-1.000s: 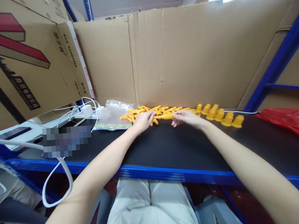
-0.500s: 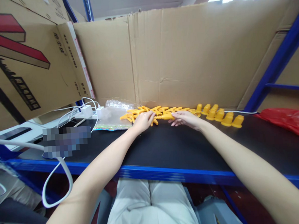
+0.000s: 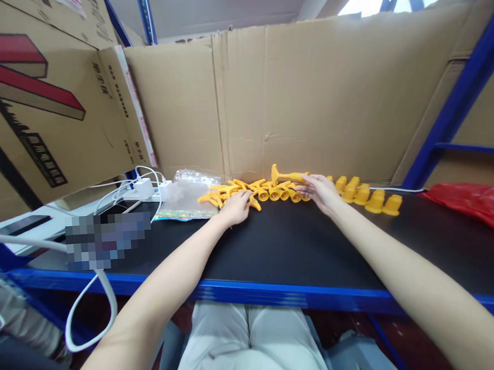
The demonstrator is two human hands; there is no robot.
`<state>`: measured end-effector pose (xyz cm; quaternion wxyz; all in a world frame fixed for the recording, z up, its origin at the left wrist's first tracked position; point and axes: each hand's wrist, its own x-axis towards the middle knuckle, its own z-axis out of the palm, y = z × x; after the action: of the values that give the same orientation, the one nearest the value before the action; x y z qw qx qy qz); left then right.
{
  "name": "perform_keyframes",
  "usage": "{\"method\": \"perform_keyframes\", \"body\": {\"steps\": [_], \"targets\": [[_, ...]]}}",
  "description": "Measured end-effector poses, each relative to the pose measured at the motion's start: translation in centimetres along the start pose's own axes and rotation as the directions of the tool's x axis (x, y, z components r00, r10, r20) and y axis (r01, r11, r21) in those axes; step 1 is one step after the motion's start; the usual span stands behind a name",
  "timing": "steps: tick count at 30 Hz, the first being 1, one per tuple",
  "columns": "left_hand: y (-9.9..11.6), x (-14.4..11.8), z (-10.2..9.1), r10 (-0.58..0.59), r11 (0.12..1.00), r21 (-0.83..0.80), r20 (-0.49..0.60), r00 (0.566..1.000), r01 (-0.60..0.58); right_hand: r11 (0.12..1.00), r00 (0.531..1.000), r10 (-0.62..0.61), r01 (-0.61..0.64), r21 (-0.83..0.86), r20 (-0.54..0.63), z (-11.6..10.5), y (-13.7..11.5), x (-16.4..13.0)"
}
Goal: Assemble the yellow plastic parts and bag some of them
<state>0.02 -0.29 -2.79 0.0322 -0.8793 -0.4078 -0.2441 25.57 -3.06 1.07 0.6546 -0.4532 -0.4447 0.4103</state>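
Note:
My right hand (image 3: 321, 192) pinches the end of a yellow T-shaped plastic handle (image 3: 291, 177), held roughly level with its crosspiece to the left. Beneath it, a row of yellow pieces with round open ends (image 3: 275, 194) lies on the black shelf top. My left hand (image 3: 235, 208) rests at the pile of yellow T-shaped handles (image 3: 218, 194), fingers curled down. One handle's tip (image 3: 255, 203) sticks out beside those fingers, but what they hold is hidden. Several yellow cup-shaped pieces (image 3: 375, 199) stand right of my right hand, the nearest partly covered by it.
A clear plastic bag (image 3: 184, 203) lies left of the pile. White chargers and cables (image 3: 143, 187) sit further left, with a loose white cable hanging over the edge. Red plastic (image 3: 477, 205) lies at right. A cardboard wall (image 3: 317, 101) closes off the back; the blue shelf edge (image 3: 280, 297) runs in front.
My hands have moved apart. The right hand has lifted the yellow handle up and rightward; the left has let go of it and dropped slightly left onto the pile.

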Motion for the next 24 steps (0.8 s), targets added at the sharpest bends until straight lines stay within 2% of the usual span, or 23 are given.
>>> {"method": "perform_keyframes", "body": {"steps": [3,6,9,11,14,16,18,21,24], "targets": [[0.2,-0.3,0.0,-0.003,0.995,0.099,0.178,0.984,-0.015,0.991,0.99,-0.117,0.112,-0.067,-0.082,-0.3,0.8,0.6],[0.6,-0.3,-0.4,-0.02,0.988,0.154,0.226,0.974,-0.016,0.942,0.962,-0.268,0.251,-0.224,-0.045,-0.3,1.5,1.2],[0.8,-0.3,-0.7,-0.031,0.983,0.183,0.2,0.979,-0.007,0.801,0.909,-0.417,0.382,-0.461,0.029,0.1,1.9,1.7],[0.7,-0.2,-0.8,-0.052,0.983,0.181,0.175,0.983,0.019,0.639,0.878,-0.47,0.407,-0.653,0.087,0.5,1.9,1.9],[0.4,-0.2,-0.7,-0.084,0.989,0.136,0.133,0.988,0.065,0.333,0.864,-0.456,0.39,-0.858,0.216,1.4,1.9,2.1],[0.3,-0.2,-0.5,-0.09,0.993,0.085,0.094,0.992,0.082,0.138,0.857,-0.418,0.388,-0.911,0.302,2.0,2.1,2.0],[0.1,-0.1,-0.4,-0.087,0.996,0.011,0.024,0.996,0.086,-0.005,0.868,-0.348,0.375,-0.927,0.353,2.5,2.4,2.0],[0.0,0.2,-0.6,-0.112,0.988,-0.125,-0.143,0.983,0.095,-0.104,0.912,-0.207,0.34,-0.935,0.355,3.3,2.9,1.9],[0.3,0.5,-1.1,-0.203,0.961,-0.241,-0.3,0.932,0.132,-0.094,0.94,-0.125,0.307,-0.947,0.317,3.6,3.2,2.2]]}}
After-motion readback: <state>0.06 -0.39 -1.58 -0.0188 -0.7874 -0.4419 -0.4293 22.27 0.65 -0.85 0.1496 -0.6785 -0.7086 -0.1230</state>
